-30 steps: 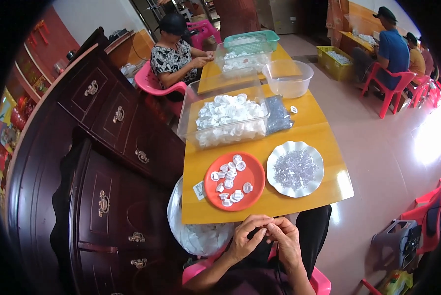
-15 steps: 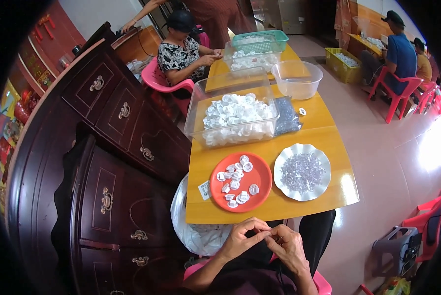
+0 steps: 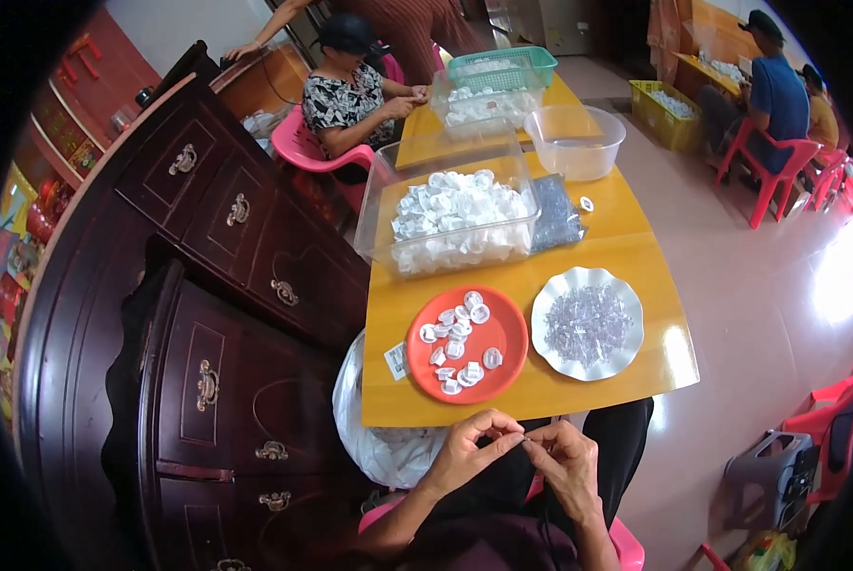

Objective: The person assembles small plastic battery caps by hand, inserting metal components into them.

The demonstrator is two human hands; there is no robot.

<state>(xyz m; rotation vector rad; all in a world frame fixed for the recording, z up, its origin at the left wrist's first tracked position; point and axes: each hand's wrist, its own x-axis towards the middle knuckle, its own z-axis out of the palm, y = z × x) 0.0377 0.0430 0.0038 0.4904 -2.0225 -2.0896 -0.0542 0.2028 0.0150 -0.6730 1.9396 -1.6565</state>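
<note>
Over my lap, just off the table's near edge, my left hand (image 3: 479, 445) and my right hand (image 3: 563, 461) meet fingertip to fingertip. Both pinch something too small to make out. Closest to them on the table is a round red plate (image 3: 491, 376) with several small white round plastic pieces (image 3: 460, 328) lying on it. To its right stands a white scalloped dish (image 3: 637, 328) heaped with small clear plastic parts (image 3: 588, 324). Farther back, a large clear bin (image 3: 379, 246) holds a big pile of white plastic pieces (image 3: 460, 214).
Beside the bin lie a bag of dark grey parts (image 3: 557, 211) and one loose white piece (image 3: 587, 204); behind them stands a clear round tub (image 3: 576, 152). A dark wooden cabinet (image 3: 226, 305) flanks the table's left. A seated co-worker (image 3: 350, 105) works farther along. A white bag (image 3: 348, 419) hangs below the table edge.
My hands remain pinched together, with the right hand's fingers shifted slightly and the hands a little higher in view. The table appears slightly higher from a small head movement.
</note>
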